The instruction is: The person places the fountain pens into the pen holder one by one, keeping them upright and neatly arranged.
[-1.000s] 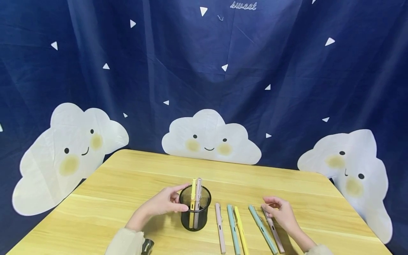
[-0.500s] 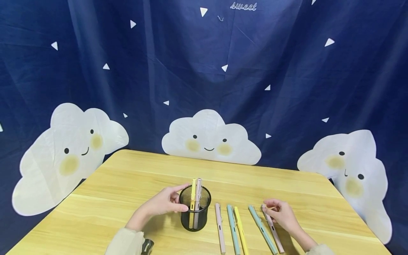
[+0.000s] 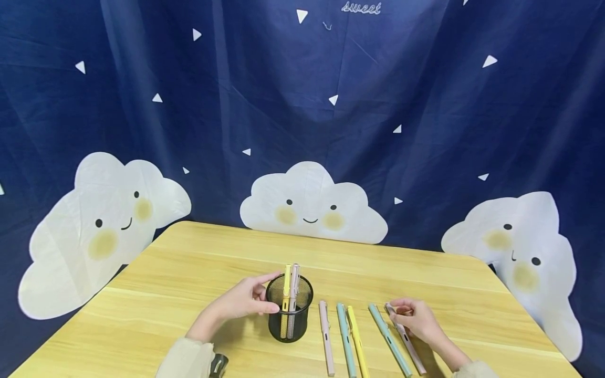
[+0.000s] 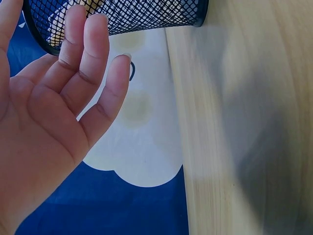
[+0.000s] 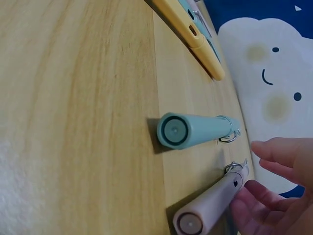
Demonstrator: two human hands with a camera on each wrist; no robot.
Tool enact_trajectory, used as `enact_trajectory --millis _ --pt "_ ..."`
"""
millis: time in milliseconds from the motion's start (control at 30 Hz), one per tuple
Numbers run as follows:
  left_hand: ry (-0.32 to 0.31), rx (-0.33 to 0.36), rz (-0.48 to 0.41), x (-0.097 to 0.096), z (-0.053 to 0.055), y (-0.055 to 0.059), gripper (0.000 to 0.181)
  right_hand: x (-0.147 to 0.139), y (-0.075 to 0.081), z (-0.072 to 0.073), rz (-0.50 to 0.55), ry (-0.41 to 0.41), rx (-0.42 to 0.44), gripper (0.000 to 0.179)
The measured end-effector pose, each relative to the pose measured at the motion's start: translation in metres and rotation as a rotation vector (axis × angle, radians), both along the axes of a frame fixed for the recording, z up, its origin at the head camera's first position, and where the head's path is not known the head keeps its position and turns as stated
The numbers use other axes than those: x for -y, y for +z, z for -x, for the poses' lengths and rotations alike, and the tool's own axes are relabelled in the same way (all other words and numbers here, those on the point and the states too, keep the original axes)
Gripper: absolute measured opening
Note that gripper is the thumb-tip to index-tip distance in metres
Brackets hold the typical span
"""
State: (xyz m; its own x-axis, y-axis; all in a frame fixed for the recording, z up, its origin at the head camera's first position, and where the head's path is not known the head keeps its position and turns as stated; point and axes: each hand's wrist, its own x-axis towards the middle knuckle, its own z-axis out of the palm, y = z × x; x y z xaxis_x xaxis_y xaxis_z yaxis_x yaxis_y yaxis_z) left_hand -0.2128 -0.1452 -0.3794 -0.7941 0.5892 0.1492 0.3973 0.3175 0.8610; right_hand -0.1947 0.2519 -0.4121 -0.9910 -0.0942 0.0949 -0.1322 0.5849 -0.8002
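Right hand (image 3: 420,317) at cap end of outermost mauve pen (image 3: 408,341), well right of mesh cup (image 3: 303,321).
Pen's long axis slants, cap end far and toward cup; right hand nearer, fingers touching, pinch unclear. Left hand (image 3: 238,300) grips cup's left side. Cup round, black wire; pen slim, smooth, wire clip.

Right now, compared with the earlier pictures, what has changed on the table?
The right hand lowered its fingers slightly, and the rightmost pen swung its near end a little rightward. The left hand stayed at the cup; the other pens lay unchanged.
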Motion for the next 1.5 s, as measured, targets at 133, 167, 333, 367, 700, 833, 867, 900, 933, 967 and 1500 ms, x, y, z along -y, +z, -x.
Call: enact_trajectory --millis 133,167,333,367,700,833,867,900,933,967,1500 --pt "0.003 0.004 0.004 -0.0002 0.0000 0.0005 0.077 -0.0004 -0.0005 0.0008 0.008 0.028 0.013 0.032" --pt "0.004 0.005 0.005 -0.0001 0.0000 0.0006 0.076 -0.0008 -0.0005 0.0012 0.012 0.039 0.020 0.034" --pt "0.007 0.008 0.003 0.0000 0.0002 0.0006 0.076 -0.0033 -0.0008 0.0032 0.017 0.099 0.040 0.045" --pt "0.007 0.009 0.001 0.0000 0.0003 0.0005 0.076 -0.0036 -0.0009 0.0035 0.012 0.108 0.043 0.047" --pt "0.002 0.013 -0.009 0.0004 0.0012 -0.0002 0.075 -0.0035 -0.0018 0.0050 -0.091 0.091 0.033 0.054" --pt "0.005 0.020 -0.015 0.0004 0.0006 0.0004 0.075 -0.0030 -0.0015 0.0060 -0.106 0.082 0.037 0.055" --pt "0.006 0.019 -0.014 0.0004 0.0004 0.0006 0.075 -0.0028 -0.0013 0.0061 -0.106 0.081 0.041 0.056" --pt "0.008 0.018 -0.012 0.0005 0.0002 0.0008 0.074 -0.0027 -0.0013 0.0063 -0.108 0.078 0.044 0.056" --pt "0.009 0.017 -0.011 0.0005 0.0001 0.0010 0.074 -0.0025 -0.0015 0.0064 -0.109 0.074 0.050 0.056" --pt "0.010 0.017 -0.007 0.0005 -0.0001 0.0011 0.074 -0.0024 -0.0015 0.0066 -0.110 0.073 0.051 0.056" --pt "0.003 0.002 0.005 0.0005 -0.0016 0.0014 0.074 -0.0022 -0.0026 0.0051 -0.051 0.089 0.088 0.052"
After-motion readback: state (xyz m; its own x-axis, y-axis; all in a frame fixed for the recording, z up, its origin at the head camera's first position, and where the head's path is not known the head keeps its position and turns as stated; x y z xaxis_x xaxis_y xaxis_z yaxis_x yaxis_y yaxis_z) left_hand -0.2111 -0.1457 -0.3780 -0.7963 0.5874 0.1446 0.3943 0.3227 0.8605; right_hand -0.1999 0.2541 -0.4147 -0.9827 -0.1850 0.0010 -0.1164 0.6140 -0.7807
